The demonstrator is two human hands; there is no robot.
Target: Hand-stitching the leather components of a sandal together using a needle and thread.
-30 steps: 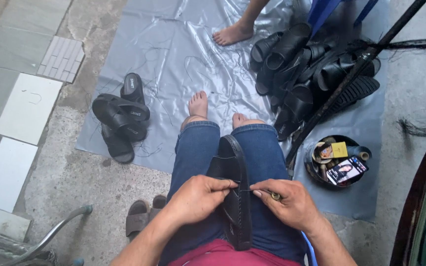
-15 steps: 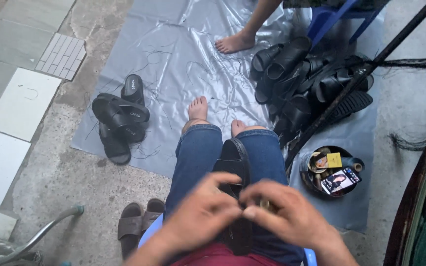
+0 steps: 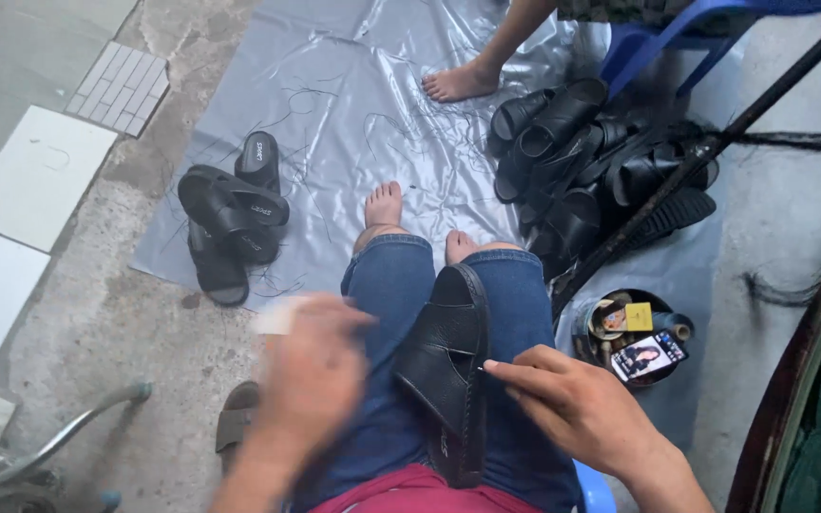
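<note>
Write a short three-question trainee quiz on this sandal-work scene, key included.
1. True or false: the black sandal lies on the person's lap.
2. Which hand touches the sandal's edge? A) left hand B) right hand C) neither
3. Fill in: the big heap of black sandals lies on the grey plastic ____.

Key:
1. True; it rests lengthwise across the jeans.
2. B; the right fingertips pinch at the sandal's side, while the left hand is lifted clear and blurred.
3. Sheet; a smaller pile of three sandals lies at its left edge.
</note>
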